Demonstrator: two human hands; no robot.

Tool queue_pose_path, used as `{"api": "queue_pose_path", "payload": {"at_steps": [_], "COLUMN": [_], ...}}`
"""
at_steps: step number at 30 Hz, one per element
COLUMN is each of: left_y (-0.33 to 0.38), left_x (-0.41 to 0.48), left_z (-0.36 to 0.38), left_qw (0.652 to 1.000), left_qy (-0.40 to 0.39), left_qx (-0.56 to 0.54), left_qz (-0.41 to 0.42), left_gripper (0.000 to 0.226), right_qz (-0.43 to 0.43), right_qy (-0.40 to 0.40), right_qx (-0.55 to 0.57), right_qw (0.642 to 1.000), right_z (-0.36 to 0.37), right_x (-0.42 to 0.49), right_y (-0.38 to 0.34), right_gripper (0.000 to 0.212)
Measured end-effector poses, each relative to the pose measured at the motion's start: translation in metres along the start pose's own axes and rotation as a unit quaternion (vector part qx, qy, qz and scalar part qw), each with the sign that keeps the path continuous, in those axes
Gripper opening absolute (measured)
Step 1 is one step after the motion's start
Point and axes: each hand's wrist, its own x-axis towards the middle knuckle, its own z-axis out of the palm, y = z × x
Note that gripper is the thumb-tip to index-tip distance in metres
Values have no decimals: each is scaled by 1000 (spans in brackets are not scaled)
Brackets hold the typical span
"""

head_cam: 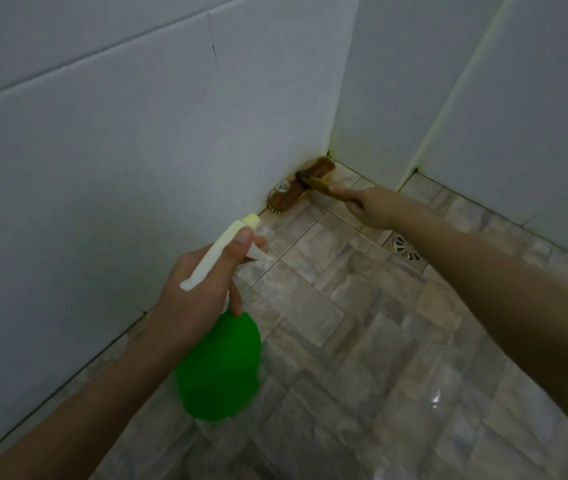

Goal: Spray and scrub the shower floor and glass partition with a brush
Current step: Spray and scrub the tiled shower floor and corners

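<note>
Large pale wall tiles (102, 140) meet in a corner with yellowish grout; floor (362, 341) of mottled grey-beige stone-look tiles, wet sheen lower right; round metal drain (407, 251) near right wall; dim, even light.

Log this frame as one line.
left hand: holds spray bottle | right hand: holds brush | brush: floor corner by wall | drain: uncovered

Both arms outstretched, left hand (192, 299) and right hand (376, 207) clenched.
</note>
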Motion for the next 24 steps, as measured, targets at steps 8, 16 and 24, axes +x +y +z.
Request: {"api": "queue_pose_path", "payload": {"at_steps": [8, 16, 24], "left_y": [4, -8, -3], "left_x": [9, 11, 23], "left_z": [9, 31, 54], "left_qw": [999, 999, 995], "left_qy": [-6, -31, -89], "left_qx": [-26, -10, 44], "left_qz": [-30, 0, 13], "left_gripper": [40, 40, 48], "right_qz": [70, 62, 268], "right_qy": [-144, -26, -55], "right_qx": [-59, 4, -24], "right_qw": [985, 998, 962], "right_z": [-49, -5, 6], "right_x": [-95, -49, -210], "right_y": [68, 41, 98], "right_gripper": [42, 46, 52]}}
